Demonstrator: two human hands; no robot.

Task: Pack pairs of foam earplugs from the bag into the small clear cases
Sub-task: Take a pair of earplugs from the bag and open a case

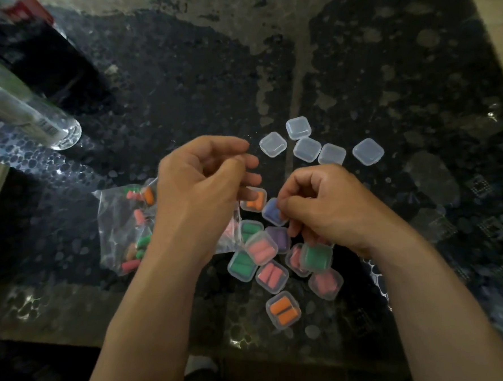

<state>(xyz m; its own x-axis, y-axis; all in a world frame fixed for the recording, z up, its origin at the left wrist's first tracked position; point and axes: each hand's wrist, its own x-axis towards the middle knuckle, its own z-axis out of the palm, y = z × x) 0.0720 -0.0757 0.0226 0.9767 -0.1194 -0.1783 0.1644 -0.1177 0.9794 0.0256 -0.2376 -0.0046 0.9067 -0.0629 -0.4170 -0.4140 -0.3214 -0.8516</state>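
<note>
A clear plastic bag (120,227) of loose pink, green and orange foam earplugs lies at the left, partly under my left hand (205,181). That hand hovers with fingers loosely curled, and nothing shows between them. My right hand (331,209) pinches the edge of a small clear case with blue earplugs (271,214). Around it lie several filled cases: orange (282,309), pink (271,276), green (316,257) and purple (280,236). Several empty clear cases (306,149) sit just beyond my hands.
A clear bottle with a green label (24,104) stands at the far left on the dark patterned glass table (384,64). A red object (27,8) sits at the top left corner. The table's near edge runs below the orange case.
</note>
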